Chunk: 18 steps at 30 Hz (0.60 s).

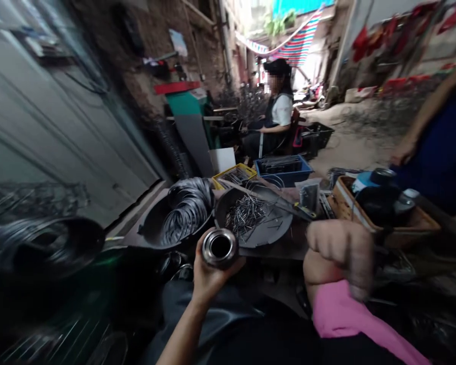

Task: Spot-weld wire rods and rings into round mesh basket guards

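My left hand (209,276) is closed round a short metal cylinder (220,247) with a hollow dark bore, held upright in front of me. My right hand (344,253) is raised beside it as a blurred fist, its pink sleeve (345,319) below; whether anything lies in the fist is hidden. Just beyond both hands sits a dark round pan (268,228) scattered with thin metal pins (247,215). To its left a second dark pan (152,230) holds a pile of wire rings (186,208).
A yellow crate (233,175) and a blue crate (285,170) stand behind the pans. A wooden tray (387,218) with bottles is at right. A seated person (277,114) works further back; another person's arm (421,126) is at far right. A metal door (41,126) is at left.
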Each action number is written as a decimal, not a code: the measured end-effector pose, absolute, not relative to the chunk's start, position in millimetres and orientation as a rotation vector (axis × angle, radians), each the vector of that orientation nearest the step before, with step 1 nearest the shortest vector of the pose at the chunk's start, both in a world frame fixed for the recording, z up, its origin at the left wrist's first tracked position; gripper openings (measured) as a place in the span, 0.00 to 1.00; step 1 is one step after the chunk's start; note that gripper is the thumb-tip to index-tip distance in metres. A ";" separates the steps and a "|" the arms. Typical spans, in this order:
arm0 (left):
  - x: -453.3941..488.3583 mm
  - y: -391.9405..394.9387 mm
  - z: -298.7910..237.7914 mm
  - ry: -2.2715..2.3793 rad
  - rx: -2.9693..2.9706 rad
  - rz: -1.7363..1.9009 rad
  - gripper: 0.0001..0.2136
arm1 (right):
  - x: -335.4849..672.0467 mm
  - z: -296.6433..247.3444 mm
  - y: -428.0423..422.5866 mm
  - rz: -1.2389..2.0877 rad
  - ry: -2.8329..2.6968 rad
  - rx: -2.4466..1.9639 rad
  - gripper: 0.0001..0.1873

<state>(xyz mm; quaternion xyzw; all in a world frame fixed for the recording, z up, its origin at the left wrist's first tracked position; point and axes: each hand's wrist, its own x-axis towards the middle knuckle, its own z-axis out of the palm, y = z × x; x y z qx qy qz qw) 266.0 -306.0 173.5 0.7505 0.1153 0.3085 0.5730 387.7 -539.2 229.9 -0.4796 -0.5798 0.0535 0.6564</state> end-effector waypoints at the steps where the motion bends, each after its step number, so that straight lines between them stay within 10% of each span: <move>1: 265.6 -304.1 169.8 0.291 1.771 0.725 0.34 | 391.7 231.4 -538.9 0.154 -1.484 -1.012 0.20; 18: 284.1 -311.4 150.1 0.304 1.680 0.654 0.37 | 539.5 230.0 -735.9 -0.893 0.682 -1.533 0.09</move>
